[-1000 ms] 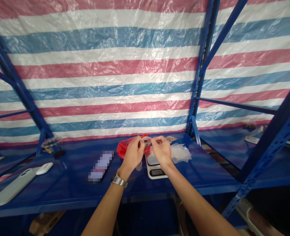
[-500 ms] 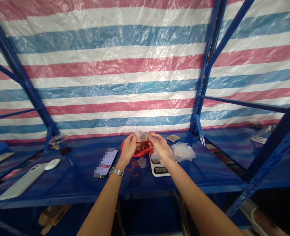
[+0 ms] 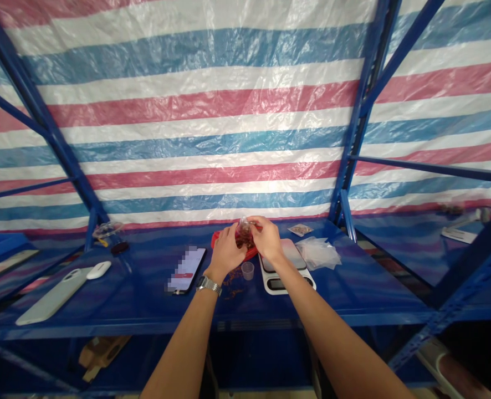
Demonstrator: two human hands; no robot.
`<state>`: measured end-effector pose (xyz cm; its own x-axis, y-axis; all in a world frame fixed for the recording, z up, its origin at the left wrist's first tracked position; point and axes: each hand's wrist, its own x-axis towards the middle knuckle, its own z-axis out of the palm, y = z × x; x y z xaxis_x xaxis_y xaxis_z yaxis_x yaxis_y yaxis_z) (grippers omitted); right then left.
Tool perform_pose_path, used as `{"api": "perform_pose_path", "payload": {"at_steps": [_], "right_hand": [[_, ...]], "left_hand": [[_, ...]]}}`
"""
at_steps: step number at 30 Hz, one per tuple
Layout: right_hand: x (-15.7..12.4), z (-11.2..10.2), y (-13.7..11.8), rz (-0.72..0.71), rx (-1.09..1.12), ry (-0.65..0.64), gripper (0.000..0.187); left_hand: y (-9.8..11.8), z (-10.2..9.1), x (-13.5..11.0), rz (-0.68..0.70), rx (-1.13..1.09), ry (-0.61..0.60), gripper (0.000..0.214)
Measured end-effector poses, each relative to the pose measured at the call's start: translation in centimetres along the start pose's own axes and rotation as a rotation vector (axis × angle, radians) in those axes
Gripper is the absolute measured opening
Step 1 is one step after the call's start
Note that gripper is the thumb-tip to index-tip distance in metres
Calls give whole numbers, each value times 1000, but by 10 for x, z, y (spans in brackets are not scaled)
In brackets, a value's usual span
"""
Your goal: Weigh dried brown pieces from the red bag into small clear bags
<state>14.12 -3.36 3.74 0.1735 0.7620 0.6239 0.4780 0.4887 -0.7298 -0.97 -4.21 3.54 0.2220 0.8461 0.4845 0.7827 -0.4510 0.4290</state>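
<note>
A small clear plastic bag (image 3: 244, 226) with brown bits inside or behind it is between my hands, over a red container (image 3: 251, 254) of loose brown dried pieces. My left hand (image 3: 228, 252), with a metal watch at the wrist, closes on the bag's left side. From the right, the fingers of my right hand (image 3: 266, 238) pinch its upper part. My hands hide much of the bag and the red container. Just below them a small clear cup (image 3: 247, 271) stands on the blue shelf. A white digital scale (image 3: 287, 266) lies beneath my right forearm.
Brown crumbs (image 3: 234, 288) lie scattered left of the cup. A lit phone (image 3: 187, 270) is to the left, with a pale phone (image 3: 54, 296) and white case (image 3: 99, 270) farther out. Flat clear bags (image 3: 320, 252) and a filled packet (image 3: 300, 229) lie right. Blue uprights (image 3: 349, 149) flank the shelf.
My hands have come closer together. The bag, stretched flat between them before, is now bunched and more upright over the red container. The whole view has shifted slightly.
</note>
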Motion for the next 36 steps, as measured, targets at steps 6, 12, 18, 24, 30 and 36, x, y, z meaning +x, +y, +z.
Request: {"api": "perform_pose_path", "payload": {"at_steps": [6,12,18,24,30,36], "right_hand": [[-3,3,-11,-34,23,-85,34],[-1,-4,-11,-4,-38,-34,35],[0,-10,-12,-19,-57,-54,39],[0,-7,-12,-52,-22,7,40],[2,-5,-11,-103,-7,53,34],[0,-7,-12,-99,-29,71,32]], "left_hand": [[6,11,9,-29,-27,24,33],[8,13,13,-45,14,77,45],[4,15,12,-32,-54,56,54],[2,18,12,-30,-82,77,55],[2,20,14,-15,-108,100,49],[1,20,14,19,-79,97,51]]}}
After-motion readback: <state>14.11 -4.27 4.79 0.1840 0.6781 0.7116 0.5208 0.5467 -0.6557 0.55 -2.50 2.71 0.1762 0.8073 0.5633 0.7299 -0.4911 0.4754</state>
